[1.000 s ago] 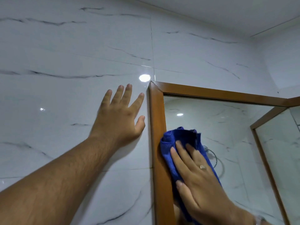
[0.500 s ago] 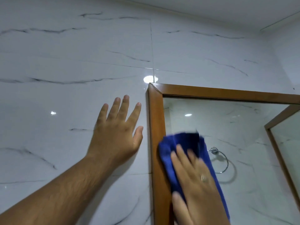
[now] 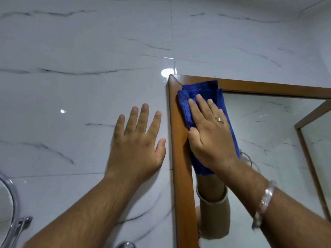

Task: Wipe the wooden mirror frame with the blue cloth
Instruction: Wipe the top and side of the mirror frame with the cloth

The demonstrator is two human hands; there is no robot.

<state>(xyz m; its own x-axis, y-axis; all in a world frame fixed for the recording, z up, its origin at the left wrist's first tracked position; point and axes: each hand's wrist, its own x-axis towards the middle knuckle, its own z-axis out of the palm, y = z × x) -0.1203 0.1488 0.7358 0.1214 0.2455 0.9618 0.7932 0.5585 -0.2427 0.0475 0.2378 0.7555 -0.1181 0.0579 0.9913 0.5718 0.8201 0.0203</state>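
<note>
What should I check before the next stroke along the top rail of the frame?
1. Folded blue microfibre cloth reaches the frame's top-left corner: ok.
2. Right hand flat on the cloth: ok.
3. Left hand braced on the white marble-look wall tile, off the frame: ok.
4. Brown wooden mirror frame, top rail clear ahead: ok.
5. Dust left on the rail: cannot tell.

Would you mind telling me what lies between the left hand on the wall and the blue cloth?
In the head view, only a strip of white tile and the frame's vertical wooden rail separate the left hand from the blue cloth.
</note>
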